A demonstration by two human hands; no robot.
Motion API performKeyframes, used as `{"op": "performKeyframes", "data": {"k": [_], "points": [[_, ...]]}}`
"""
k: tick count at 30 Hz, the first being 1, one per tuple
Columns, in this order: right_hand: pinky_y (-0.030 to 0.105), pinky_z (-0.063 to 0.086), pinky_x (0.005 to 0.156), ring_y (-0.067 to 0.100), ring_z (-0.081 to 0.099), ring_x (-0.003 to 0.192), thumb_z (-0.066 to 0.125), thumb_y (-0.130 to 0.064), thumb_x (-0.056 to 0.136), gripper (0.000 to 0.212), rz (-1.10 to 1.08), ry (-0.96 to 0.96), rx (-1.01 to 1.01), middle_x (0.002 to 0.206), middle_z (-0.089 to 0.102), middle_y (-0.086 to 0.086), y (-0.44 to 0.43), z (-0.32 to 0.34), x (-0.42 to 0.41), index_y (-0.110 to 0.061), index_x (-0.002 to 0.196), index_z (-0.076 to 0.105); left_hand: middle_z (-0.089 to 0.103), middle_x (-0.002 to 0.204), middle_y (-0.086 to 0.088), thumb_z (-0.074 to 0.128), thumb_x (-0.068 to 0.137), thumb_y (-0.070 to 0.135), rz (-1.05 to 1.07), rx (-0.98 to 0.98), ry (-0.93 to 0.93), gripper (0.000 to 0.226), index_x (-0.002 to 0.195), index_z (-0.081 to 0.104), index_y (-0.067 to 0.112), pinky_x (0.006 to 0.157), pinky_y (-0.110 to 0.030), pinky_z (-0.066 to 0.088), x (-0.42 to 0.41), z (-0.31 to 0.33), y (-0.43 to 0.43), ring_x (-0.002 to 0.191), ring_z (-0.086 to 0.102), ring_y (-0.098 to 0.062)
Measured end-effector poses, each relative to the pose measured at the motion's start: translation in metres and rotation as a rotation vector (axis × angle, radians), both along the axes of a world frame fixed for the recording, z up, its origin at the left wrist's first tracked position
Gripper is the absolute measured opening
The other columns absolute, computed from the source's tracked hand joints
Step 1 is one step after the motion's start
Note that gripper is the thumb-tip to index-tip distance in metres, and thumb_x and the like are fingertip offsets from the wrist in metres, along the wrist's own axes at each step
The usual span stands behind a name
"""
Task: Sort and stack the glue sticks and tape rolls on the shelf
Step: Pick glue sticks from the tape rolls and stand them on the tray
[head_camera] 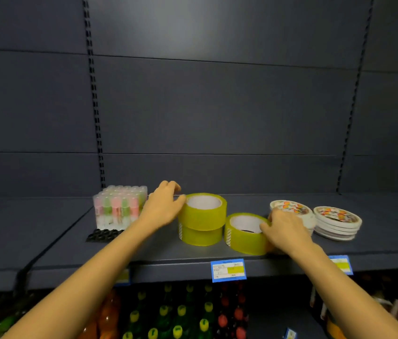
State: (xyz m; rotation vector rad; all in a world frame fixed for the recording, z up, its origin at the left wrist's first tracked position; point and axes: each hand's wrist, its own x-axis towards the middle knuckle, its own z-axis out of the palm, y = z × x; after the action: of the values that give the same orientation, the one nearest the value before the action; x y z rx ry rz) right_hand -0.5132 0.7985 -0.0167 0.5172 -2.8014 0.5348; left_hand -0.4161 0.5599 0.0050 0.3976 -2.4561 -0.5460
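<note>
Two yellow tape rolls (201, 220) stand stacked at the middle of the grey shelf (144, 250). My left hand (162, 206) rests against the left side of the top roll, fingers curled on its rim. A single yellow tape roll (243, 237) lies flat to the right, and my right hand (284, 228) grips its right edge. A wrapped pack of pink and green glue sticks (119, 207) stands upright at the left. Small black tape rolls (103, 234) lie in front of that pack.
Two stacks of flat white round tape discs (337, 222) sit at the right, one partly behind my right hand. Price tags (228, 270) hang on the shelf's front edge. Bottles with coloured caps (180, 311) fill the shelf below. Upright slotted rails run up the back panel.
</note>
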Motion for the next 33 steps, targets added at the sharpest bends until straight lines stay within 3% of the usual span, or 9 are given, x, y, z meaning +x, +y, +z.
{"op": "performKeyframes", "data": {"k": [6, 8, 10, 13, 18, 22, 25, 27, 33], "points": [[0.038, 0.042, 0.091, 0.035, 0.049, 0.119, 0.033, -0.030, 0.099, 0.038, 0.097, 0.009, 0.200, 0.131, 0.052, 0.017, -0.015, 0.010, -0.007, -0.008, 0.126, 0.047, 0.062, 0.107, -0.015, 0.051, 0.093, 0.017, 0.088, -0.005, 0.022, 0.023, 0.110, 0.057, 0.004, 0.083, -0.037, 0.047, 0.048, -0.005, -0.007, 0.093, 0.058, -0.029], [0.038, 0.041, 0.093, 0.034, 0.048, 0.122, 0.030, -0.035, 0.100, 0.040, 0.095, 0.117, 0.288, 0.136, 0.047, 0.012, -0.021, 0.024, -0.002, -0.012, 0.130, 0.044, 0.066, 0.101, -0.012, 0.051, 0.092, 0.017, 0.140, 0.006, 0.023, 0.019, 0.106, 0.059, 0.007, 0.079, -0.036, 0.049, 0.064, -0.008, -0.009, 0.086, 0.059, -0.026], [0.038, 0.043, 0.087, 0.033, 0.051, 0.118, 0.034, -0.037, 0.099, 0.040, 0.161, 0.271, 0.216, 0.134, 0.045, 0.009, -0.032, 0.041, 0.008, -0.014, 0.130, 0.044, 0.068, 0.098, -0.004, 0.050, 0.091, 0.022, 0.238, -0.027, 0.006, 0.018, 0.104, 0.060, 0.015, 0.078, -0.035, 0.049, 0.082, -0.011, -0.013, 0.087, 0.060, -0.023], [0.037, 0.042, 0.080, 0.030, 0.052, 0.113, 0.038, -0.038, 0.097, 0.036, 0.458, 0.357, -0.001, 0.130, 0.048, 0.002, -0.059, 0.056, 0.036, -0.023, 0.129, 0.047, 0.067, 0.104, 0.000, 0.049, 0.090, 0.026, 0.366, -0.076, -0.019, 0.022, 0.108, 0.060, 0.019, 0.078, -0.035, 0.050, 0.110, -0.017, -0.018, 0.094, 0.060, -0.023], [0.033, 0.041, 0.079, 0.025, 0.055, 0.110, 0.041, -0.039, 0.095, 0.032, 0.879, 0.303, -0.004, 0.125, 0.055, -0.004, -0.123, 0.045, 0.097, -0.028, 0.124, 0.051, 0.062, 0.116, 0.000, 0.049, 0.092, 0.028, 0.551, -0.105, -0.035, 0.024, 0.112, 0.057, 0.017, 0.079, -0.033, 0.045, 0.174, -0.027, -0.034, 0.102, 0.058, -0.022], [0.030, 0.041, 0.076, 0.021, 0.055, 0.110, 0.047, -0.039, 0.093, 0.035, 1.047, 0.251, 0.012, 0.126, 0.056, -0.005, -0.170, 0.033, 0.137, -0.029, 0.126, 0.049, 0.061, 0.120, 0.002, 0.049, 0.092, 0.030, 0.685, -0.101, -0.069, 0.026, 0.114, 0.056, 0.018, 0.085, -0.035, 0.047, 0.238, -0.033, -0.054, 0.106, 0.057, -0.019], [0.034, 0.048, 0.086, 0.018, 0.054, 0.112, 0.047, -0.039, 0.094, 0.037, 1.186, 0.222, 0.054, 0.130, 0.052, -0.005, -0.204, 0.028, 0.165, -0.026, 0.129, 0.047, 0.062, 0.118, 0.000, 0.050, 0.092, 0.030, 0.754, -0.107, -0.089, 0.026, 0.113, 0.057, 0.017, 0.085, -0.036, 0.049, 0.285, -0.033, -0.071, 0.106, 0.058, -0.019], [0.038, 0.048, 0.092, 0.018, 0.054, 0.114, 0.046, -0.040, 0.094, 0.038, 1.235, 0.208, 0.069, 0.132, 0.050, -0.007, -0.229, 0.027, 0.186, -0.027, 0.130, 0.046, 0.063, 0.116, -0.002, 0.050, 0.092, 0.031, 0.789, -0.118, -0.104, 0.026, 0.112, 0.057, 0.016, 0.083, -0.036, 0.049, 0.314, -0.032, -0.085, 0.105, 0.058, -0.020], [0.035, 0.042, 0.088, 0.018, 0.051, 0.116, 0.047, -0.043, 0.093, 0.037, 1.281, 0.169, 0.068, 0.130, 0.049, -0.009, -0.314, 0.026, 0.258, -0.031, 0.128, 0.046, 0.065, 0.108, -0.004, 0.051, 0.090, 0.030, 0.865, -0.165, -0.148, 0.022, 0.104, 0.057, 0.015, 0.069, -0.029, 0.041, 0.398, -0.030, -0.137, 0.095, 0.060, -0.022]]}}
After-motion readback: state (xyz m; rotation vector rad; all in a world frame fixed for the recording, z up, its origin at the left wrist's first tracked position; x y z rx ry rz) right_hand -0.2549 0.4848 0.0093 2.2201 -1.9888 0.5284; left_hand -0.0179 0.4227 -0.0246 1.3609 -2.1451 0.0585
